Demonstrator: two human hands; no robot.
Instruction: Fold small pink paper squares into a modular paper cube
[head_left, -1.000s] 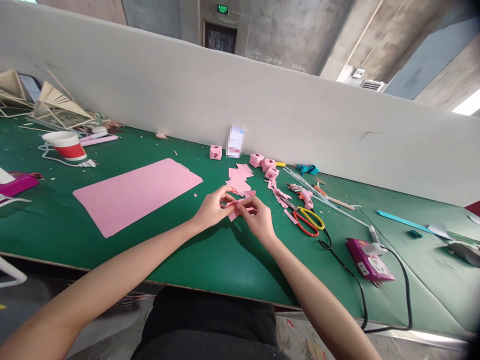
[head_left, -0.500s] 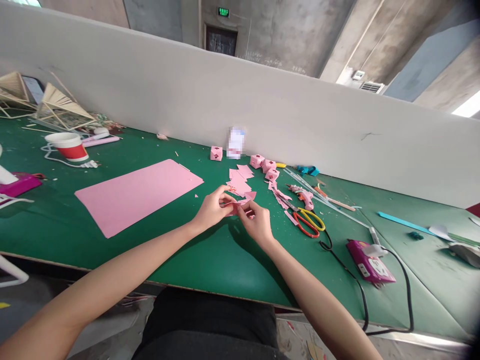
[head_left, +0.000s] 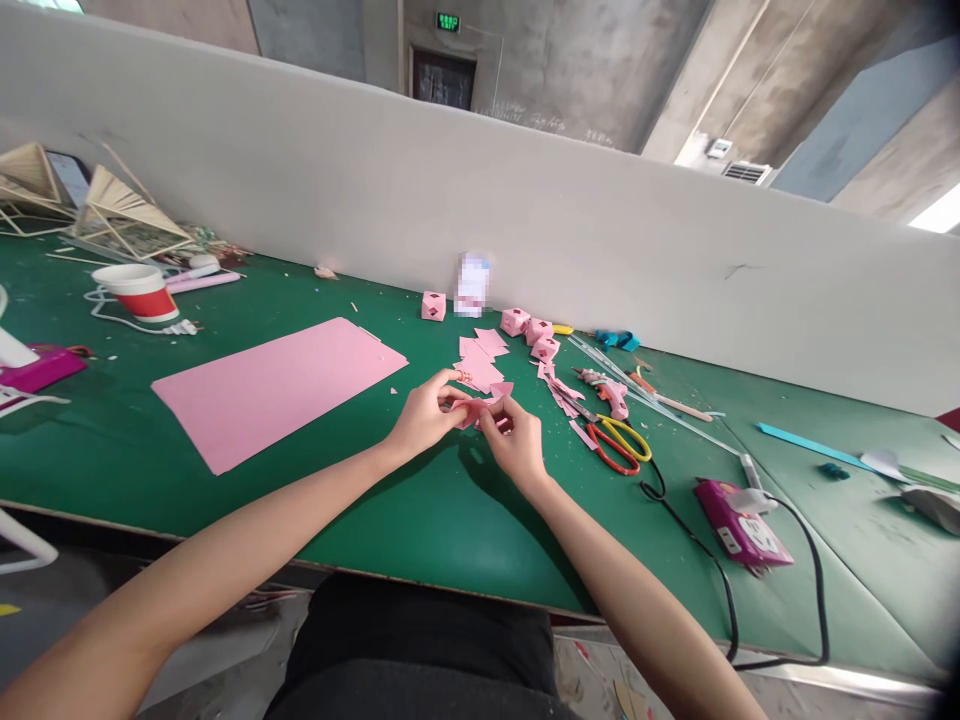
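Observe pink paper piece [head_left: 472, 408] at centre of frame, pinched by left hand [head_left: 425, 415] and right hand [head_left: 516, 440] together, partly hidden by both. Note loose pink squares [head_left: 478, 354] just beyond the hands. Find 1 pink box [head_left: 433, 306] above centre and 3 pink boxes [head_left: 538, 331] clustered right of there. Locate scissors [head_left: 592, 418] among pink strips [head_left: 583, 435] right of the right hand, with glue gun [head_left: 613, 395] just beyond; large pink sheet [head_left: 277, 395] left of centre, purple socket block [head_left: 735, 520] at lower right.
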